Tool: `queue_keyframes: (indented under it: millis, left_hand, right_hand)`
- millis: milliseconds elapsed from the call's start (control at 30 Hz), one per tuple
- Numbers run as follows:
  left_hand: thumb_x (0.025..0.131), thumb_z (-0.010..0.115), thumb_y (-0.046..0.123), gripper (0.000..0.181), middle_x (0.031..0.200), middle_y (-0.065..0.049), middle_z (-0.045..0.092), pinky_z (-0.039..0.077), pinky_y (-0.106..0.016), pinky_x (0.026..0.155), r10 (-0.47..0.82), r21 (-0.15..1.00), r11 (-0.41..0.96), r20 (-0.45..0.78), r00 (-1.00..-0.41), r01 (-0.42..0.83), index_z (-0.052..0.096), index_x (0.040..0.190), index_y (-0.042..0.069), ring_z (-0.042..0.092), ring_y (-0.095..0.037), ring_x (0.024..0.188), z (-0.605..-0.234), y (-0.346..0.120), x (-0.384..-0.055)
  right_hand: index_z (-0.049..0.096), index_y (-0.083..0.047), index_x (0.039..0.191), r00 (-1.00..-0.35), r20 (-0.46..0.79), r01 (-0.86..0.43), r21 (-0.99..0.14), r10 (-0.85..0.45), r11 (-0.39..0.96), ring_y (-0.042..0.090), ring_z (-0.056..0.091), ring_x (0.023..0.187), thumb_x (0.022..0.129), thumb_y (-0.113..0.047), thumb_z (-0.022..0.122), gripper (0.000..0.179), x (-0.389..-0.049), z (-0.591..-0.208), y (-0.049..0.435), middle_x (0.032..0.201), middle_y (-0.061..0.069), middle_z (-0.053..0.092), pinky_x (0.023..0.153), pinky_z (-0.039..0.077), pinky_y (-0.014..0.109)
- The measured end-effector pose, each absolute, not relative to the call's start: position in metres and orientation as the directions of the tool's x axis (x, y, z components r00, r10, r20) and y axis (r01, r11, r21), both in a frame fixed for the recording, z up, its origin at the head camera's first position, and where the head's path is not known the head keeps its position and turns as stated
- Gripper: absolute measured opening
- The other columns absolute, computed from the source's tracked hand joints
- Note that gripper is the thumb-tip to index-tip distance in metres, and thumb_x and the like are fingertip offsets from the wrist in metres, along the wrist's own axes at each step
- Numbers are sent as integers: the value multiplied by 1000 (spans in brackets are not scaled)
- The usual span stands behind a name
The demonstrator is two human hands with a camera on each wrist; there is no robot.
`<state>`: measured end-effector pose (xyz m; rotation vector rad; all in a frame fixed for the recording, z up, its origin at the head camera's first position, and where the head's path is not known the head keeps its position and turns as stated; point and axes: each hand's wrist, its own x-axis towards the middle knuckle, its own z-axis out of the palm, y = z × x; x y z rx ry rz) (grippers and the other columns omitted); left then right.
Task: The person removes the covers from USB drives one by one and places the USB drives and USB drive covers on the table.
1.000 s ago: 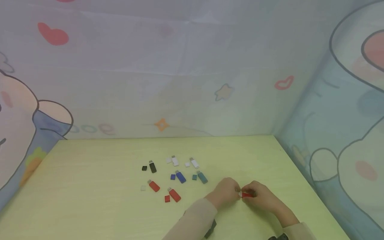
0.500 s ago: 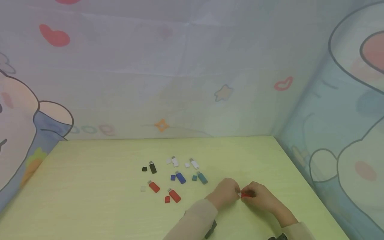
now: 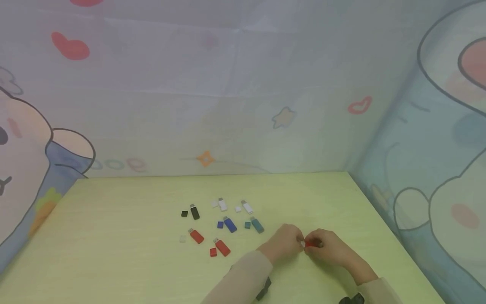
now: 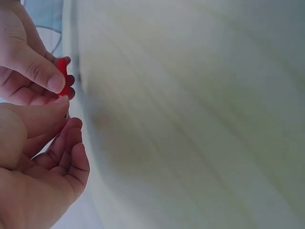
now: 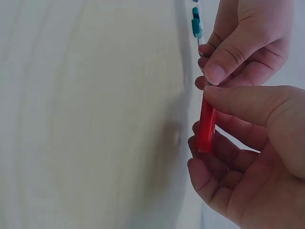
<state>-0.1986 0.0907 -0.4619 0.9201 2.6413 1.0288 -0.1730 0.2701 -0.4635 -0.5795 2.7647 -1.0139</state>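
Over the right part of the table, my two hands meet at a small red USB stick (image 5: pixel 206 125). My right hand (image 3: pixel 329 249) pinches its red body between thumb and fingers. At the stick's other end, my left hand (image 3: pixel 286 241) pinches with thumb and fingertips, which cover most of that end. A pale bit shows between the two hands in the head view; I cannot tell whether it is a clear cap or the metal plug. From the left wrist, the red body (image 4: pixel 62 78) shows beyond the left thumb.
Left of my hands lie several uncapped USB sticks with caps beside them: black (image 3: pixel 195 212), white (image 3: pixel 222 204), white (image 3: pixel 247 207), blue (image 3: pixel 230 224), teal (image 3: pixel 257 225), red (image 3: pixel 196 236) and red (image 3: pixel 222 248). A printed cloth (image 3: pixel 243 84) hangs behind the table (image 3: pixel 114 245).
Both hands keep hold of the red USB stick in nearly the same spot. Slightly less of its red body shows in the head view now.
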Motion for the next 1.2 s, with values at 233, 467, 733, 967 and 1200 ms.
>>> queue_keyframes:
  millis: [233,467,733,967,1200]
  left_hand:
    - [83,63,3,10,83,-2,70,47,-17,79,621,608,558,145,-771,564,72,87,2,61,-9,80,-450,77,-194]
    - [86,65,5,9,87,-3,71,48,-18,80,622,594,573,133,-772,564,72,91,3,64,-11,84,-440,62,-188]
    - [86,65,4,10,90,-4,71,50,-19,77,626,593,564,147,-766,575,71,94,2,66,-13,86,-440,38,-180]
    - [86,66,6,11,89,-3,71,49,-19,78,604,630,581,90,-792,515,71,95,4,65,-11,85,-435,16,-168]
    - [85,67,5,10,87,-1,71,50,-19,74,573,687,574,51,-818,445,71,94,5,63,-7,82,-440,-5,-158]
  right_hand:
    - [68,-10,96,-897,43,-364,-638,-440,679,4,57,81,88,-13,68,8,-174,-454,265,88,-6,65,71,49,25]
    - [68,-7,100,-866,79,-419,-653,-494,631,2,57,80,89,-15,68,13,-170,-442,254,91,-4,66,68,49,23]
    - [68,-8,103,-833,84,-434,-711,-546,553,1,56,79,91,-15,67,14,-165,-439,237,94,-2,67,67,50,23]
    - [69,-8,102,-808,64,-428,-746,-585,510,1,55,77,89,-15,68,15,-162,-439,218,95,0,68,66,49,22]
    - [70,-8,100,-765,82,-481,-732,-638,482,0,55,78,87,-13,70,14,-157,-440,199,94,0,69,67,49,22]
